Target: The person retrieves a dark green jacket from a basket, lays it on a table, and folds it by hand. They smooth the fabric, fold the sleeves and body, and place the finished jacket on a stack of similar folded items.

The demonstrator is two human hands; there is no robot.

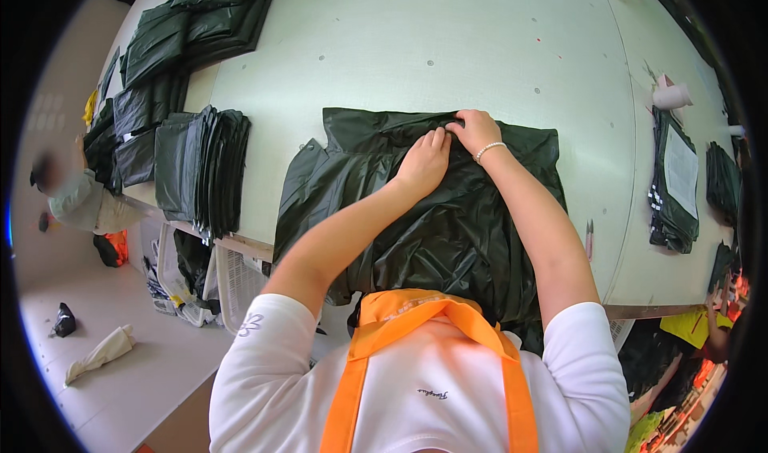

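A dark green, shiny garment (448,229) lies spread on the pale table (416,45) in front of me. My left hand (424,161) rests flat on its upper part, fingers together pointing away from me. My right hand (474,127), with a bead bracelet at the wrist, pinches the garment's far edge just right of the left hand. The two hands nearly touch. The lower part of the garment hangs over the table's near edge, hidden behind my orange apron straps.
Stacks of folded dark green garments (200,165) stand at the table's left, and more (192,21) at the far left corner. Dark packed bundles (676,189) and a white roll (670,95) lie at the right. A white basket (236,281) sits below the table's left edge. Another person (80,197) is at the far left.
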